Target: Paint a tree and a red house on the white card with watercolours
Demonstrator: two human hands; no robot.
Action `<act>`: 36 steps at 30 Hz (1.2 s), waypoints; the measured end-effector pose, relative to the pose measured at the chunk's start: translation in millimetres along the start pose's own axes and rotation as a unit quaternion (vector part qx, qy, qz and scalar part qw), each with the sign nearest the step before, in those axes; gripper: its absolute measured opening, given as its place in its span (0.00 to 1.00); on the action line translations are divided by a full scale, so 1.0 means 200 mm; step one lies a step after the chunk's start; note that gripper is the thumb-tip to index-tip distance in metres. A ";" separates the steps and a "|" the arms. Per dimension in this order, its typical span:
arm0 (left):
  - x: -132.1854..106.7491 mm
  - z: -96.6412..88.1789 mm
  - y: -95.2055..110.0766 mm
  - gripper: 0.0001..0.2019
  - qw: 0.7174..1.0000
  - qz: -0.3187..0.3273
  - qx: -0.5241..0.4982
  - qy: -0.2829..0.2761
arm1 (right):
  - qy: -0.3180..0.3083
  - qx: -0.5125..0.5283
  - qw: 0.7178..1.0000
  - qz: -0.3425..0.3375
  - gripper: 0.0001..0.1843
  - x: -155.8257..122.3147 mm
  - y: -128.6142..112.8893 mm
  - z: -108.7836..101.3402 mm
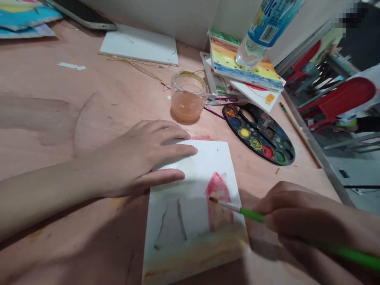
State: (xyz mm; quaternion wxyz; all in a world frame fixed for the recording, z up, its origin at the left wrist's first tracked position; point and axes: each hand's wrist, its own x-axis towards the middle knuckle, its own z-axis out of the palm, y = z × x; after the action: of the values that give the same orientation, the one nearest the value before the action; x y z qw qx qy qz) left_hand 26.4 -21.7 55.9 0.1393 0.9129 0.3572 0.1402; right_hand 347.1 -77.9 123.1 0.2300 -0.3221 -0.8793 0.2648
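Observation:
A small white canvas (204,166) lies on the wooden table in front of me, with a pink-red shape, two dark strokes and an orange band painted on it. My left hand (139,158) lies flat on its upper left corner, fingers stretched out. My right hand (299,219) is closed round a green-handled paintbrush (252,214), whose tip touches the pink-red shape. A round black paint palette (259,132) with several colours sits to the upper right of the canvas. A glass jar (188,97) of cloudy orange water stands just beyond the canvas.
A stack of painted canvases (242,65) with a clear plastic bottle (264,31) on top stands at the back right. A blank white canvas (139,45) and a phone (86,16) lie at the back. The table edge (314,146) runs along the right; red chairs (341,99) stand beyond.

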 end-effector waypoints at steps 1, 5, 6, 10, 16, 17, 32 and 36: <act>0.00 0.00 0.00 0.27 1.000 0.000 0.000 0.002 | 0.012 -0.019 1.000 0.012 0.10 0.00 0.00 0.01; 0.00 0.01 0.00 0.28 1.000 -0.002 -0.005 0.008 | 0.019 -0.052 0.998 0.034 0.09 -0.03 0.02 0.01; 0.00 0.01 0.00 0.28 1.000 -0.001 -0.004 0.007 | 0.013 -0.052 0.998 0.030 0.07 -0.04 0.03 -0.01; 0.00 0.00 0.00 0.28 1.000 0.006 0.004 0.005 | -0.040 -0.084 0.995 0.018 0.05 -0.06 0.06 -0.07; 0.00 0.00 0.00 0.29 1.000 0.004 0.010 0.015 | -0.048 -0.062 0.996 0.031 0.07 -0.06 0.07 -0.08; 0.00 0.00 0.00 0.29 1.000 0.003 0.011 0.014 | -0.052 -0.066 0.996 0.027 0.07 -0.06 0.07 -0.07; 0.00 0.01 0.01 0.25 0.999 0.021 0.037 0.022 | -0.048 -0.101 0.994 0.007 0.09 -0.04 0.06 -0.09; -0.01 0.00 0.00 0.24 0.999 0.015 0.037 0.013 | -0.032 -0.098 0.995 0.002 0.10 -0.03 0.06 -0.07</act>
State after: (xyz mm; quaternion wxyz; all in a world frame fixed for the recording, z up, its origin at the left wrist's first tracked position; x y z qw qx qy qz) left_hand 25.4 -23.6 55.0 0.0984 0.9209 0.3500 0.1403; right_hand 365.3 -70.0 124.8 0.1682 -0.3358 -0.9075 0.1882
